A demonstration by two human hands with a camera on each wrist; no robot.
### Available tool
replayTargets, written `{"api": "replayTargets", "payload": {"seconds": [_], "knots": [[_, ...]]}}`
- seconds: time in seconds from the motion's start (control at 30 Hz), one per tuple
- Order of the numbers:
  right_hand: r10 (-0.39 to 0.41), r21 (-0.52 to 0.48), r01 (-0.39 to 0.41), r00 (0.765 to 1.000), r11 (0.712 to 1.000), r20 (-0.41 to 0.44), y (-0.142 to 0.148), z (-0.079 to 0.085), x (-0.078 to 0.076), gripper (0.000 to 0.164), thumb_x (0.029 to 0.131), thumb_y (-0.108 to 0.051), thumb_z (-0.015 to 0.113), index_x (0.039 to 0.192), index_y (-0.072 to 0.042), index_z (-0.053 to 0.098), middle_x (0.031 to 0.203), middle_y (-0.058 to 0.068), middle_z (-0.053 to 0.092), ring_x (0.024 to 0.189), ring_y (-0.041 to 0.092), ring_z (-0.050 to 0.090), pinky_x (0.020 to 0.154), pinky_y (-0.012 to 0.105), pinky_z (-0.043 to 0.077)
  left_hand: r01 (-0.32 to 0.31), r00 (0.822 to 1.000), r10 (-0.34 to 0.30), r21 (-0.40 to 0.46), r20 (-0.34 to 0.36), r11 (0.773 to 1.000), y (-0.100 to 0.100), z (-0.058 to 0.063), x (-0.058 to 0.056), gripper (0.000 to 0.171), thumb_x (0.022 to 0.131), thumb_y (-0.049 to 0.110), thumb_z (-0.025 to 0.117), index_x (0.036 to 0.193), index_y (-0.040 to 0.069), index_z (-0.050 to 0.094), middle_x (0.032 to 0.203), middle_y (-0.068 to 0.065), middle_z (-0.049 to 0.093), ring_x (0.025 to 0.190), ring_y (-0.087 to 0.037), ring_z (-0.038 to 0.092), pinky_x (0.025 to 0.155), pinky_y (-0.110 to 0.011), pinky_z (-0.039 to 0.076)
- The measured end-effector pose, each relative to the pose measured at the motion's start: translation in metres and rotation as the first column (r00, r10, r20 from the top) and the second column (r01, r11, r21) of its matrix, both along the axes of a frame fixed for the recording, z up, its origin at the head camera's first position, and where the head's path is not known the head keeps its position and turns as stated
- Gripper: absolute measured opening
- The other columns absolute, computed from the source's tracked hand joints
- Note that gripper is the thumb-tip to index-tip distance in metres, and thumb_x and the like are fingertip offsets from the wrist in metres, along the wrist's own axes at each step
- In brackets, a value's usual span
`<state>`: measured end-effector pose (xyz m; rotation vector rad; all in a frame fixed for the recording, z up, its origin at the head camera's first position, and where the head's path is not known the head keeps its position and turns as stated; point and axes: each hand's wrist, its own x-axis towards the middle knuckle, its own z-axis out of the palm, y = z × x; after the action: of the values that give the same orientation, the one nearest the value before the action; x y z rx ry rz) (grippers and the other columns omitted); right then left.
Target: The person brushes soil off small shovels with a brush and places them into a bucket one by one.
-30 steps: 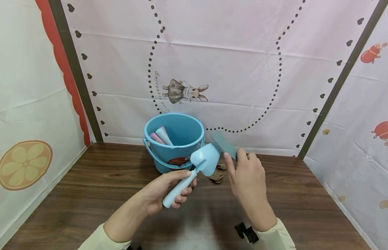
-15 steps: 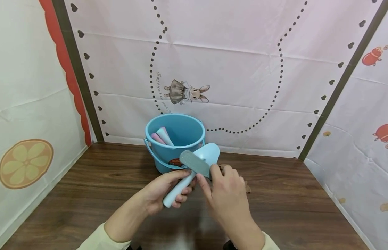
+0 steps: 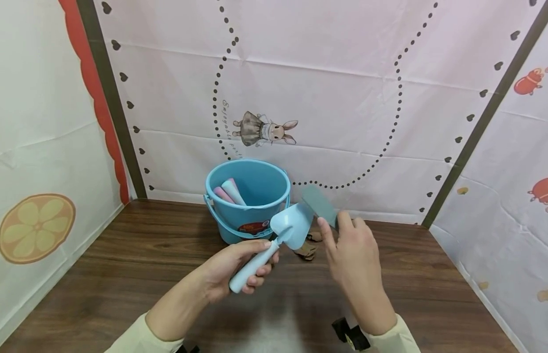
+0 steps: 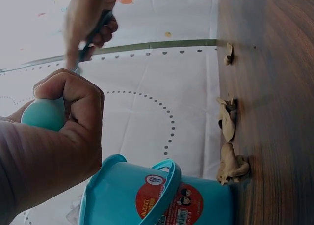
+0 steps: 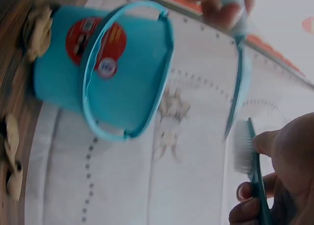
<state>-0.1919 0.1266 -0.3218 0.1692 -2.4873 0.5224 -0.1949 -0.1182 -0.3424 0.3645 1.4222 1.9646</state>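
My left hand (image 3: pixel 229 272) grips the pale handle of a light blue hand trowel (image 3: pixel 293 225), its blade tilted up to the right. In my right hand (image 3: pixel 355 255) is a grey-green brush (image 3: pixel 320 203), pinched by thumb and fingers. White bristles (image 5: pixel 243 149) face the trowel in the right wrist view. The brush lies at the blade's far right edge; whether bristles touch it I cannot tell. Behind the trowel stands a blue bucket (image 3: pixel 225 215) with its handle hanging down in front. Two pink and pale blue handles (image 3: pixel 229 191) poke up inside it.
Brown crumpled lumps (image 4: pixel 233 163) lie on the dark wood table (image 3: pixel 159 245) beside the bucket, partly hidden behind the trowel in the head view. A printed cloth (image 3: pixel 344 98) hangs close behind the bucket, and more cloth walls flank the table.
The brush swept down and left across the trowel toward its handle, then came back up right to the blade's far edge. The left hand and trowel stayed nearly still.
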Motion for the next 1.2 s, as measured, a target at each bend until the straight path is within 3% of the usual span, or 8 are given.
{"api": "replayTargets", "payload": {"seconds": [0.13, 0.3, 0.47, 0.7, 0.83, 0.97, 1.2], "knots": [[0.122, 0.011, -0.121, 0.992, 0.993, -0.02, -0.02, 0.0, 0.016, 0.046, 0.103, -0.054, 0.048, 0.098, -0.011, 0.06, 0.076, 0.002, 0.048, 0.067, 0.017, 0.045, 0.059, 0.033, 0.041, -0.001, 1.0, 0.001, 0.023, 0.009, 1.0, -0.001, -0.001, -0.001, 0.039, 0.104, 0.043, 0.049, 0.109, 0.005, 0.056, 0.073, 0.002, 0.048, 0.055, -0.007, 0.045, 0.05, -0.021, 0.039], [0.24, 0.099, -0.232, 0.968, 0.968, -0.074, -0.037, -0.008, 0.029, 0.037, 0.101, -0.049, 0.057, 0.09, -0.014, 0.057, 0.071, -0.004, 0.041, 0.062, 0.01, 0.039, 0.054, 0.025, 0.036, 0.001, 1.0, -0.002, 0.048, 0.006, 0.999, -0.002, -0.001, -0.001, 0.038, 0.106, 0.042, 0.046, 0.109, 0.005, 0.055, 0.075, 0.002, 0.048, 0.056, -0.007, 0.044, 0.051, -0.02, 0.039], [0.214, 0.08, -0.21, 0.976, 0.974, -0.037, -0.032, -0.01, 0.019, 0.039, 0.101, -0.051, 0.056, 0.09, -0.014, 0.056, 0.07, -0.003, 0.042, 0.06, 0.011, 0.039, 0.052, 0.026, 0.035, -0.015, 1.0, 0.014, 0.036, 0.02, 0.999, -0.002, 0.0, -0.001, 0.035, 0.106, 0.04, 0.044, 0.109, 0.006, 0.054, 0.074, 0.002, 0.047, 0.055, -0.007, 0.044, 0.05, -0.02, 0.039], [0.045, -0.03, -0.043, 0.996, 0.999, 0.076, -0.004, -0.005, -0.007, 0.051, 0.104, -0.059, 0.041, 0.094, -0.011, 0.055, 0.075, 0.008, 0.048, 0.064, 0.023, 0.046, 0.057, 0.037, 0.04, -0.018, 1.0, 0.018, -0.019, -0.003, 1.0, -0.001, -0.002, 0.0, 0.037, 0.104, 0.041, 0.049, 0.107, 0.005, 0.056, 0.071, 0.001, 0.046, 0.054, -0.008, 0.042, 0.048, -0.021, 0.037], [0.012, -0.053, -0.006, 0.992, 0.999, 0.125, 0.006, -0.003, -0.012, 0.053, 0.104, -0.06, 0.038, 0.095, -0.01, 0.054, 0.078, 0.009, 0.049, 0.066, 0.025, 0.047, 0.06, 0.039, 0.041, -0.003, 1.0, 0.003, -0.016, -0.005, 1.0, 0.0, -0.003, 0.0, 0.037, 0.104, 0.041, 0.049, 0.108, 0.005, 0.056, 0.072, 0.001, 0.046, 0.054, -0.007, 0.044, 0.049, -0.021, 0.039], [0.063, -0.053, -0.057, 0.992, 0.997, 0.112, -0.003, -0.001, -0.004, 0.052, 0.103, -0.061, 0.04, 0.096, -0.012, 0.056, 0.078, 0.008, 0.049, 0.065, 0.023, 0.047, 0.059, 0.037, 0.041, -0.021, 1.0, 0.022, -0.007, 0.017, 1.0, 0.0, -0.004, -0.001, 0.038, 0.103, 0.043, 0.05, 0.108, 0.006, 0.057, 0.072, 0.002, 0.048, 0.054, -0.007, 0.045, 0.049, -0.021, 0.039], [0.237, 0.024, -0.238, 0.971, 0.971, 0.038, -0.033, -0.008, 0.022, 0.042, 0.102, -0.055, 0.051, 0.094, -0.014, 0.059, 0.077, -0.001, 0.049, 0.066, 0.011, 0.045, 0.057, 0.028, 0.041, -0.026, 0.999, 0.025, 0.017, 0.024, 1.0, -0.001, -0.004, -0.001, 0.037, 0.106, 0.041, 0.045, 0.112, 0.006, 0.055, 0.075, 0.002, 0.048, 0.055, -0.006, 0.044, 0.05, -0.02, 0.039]]}}
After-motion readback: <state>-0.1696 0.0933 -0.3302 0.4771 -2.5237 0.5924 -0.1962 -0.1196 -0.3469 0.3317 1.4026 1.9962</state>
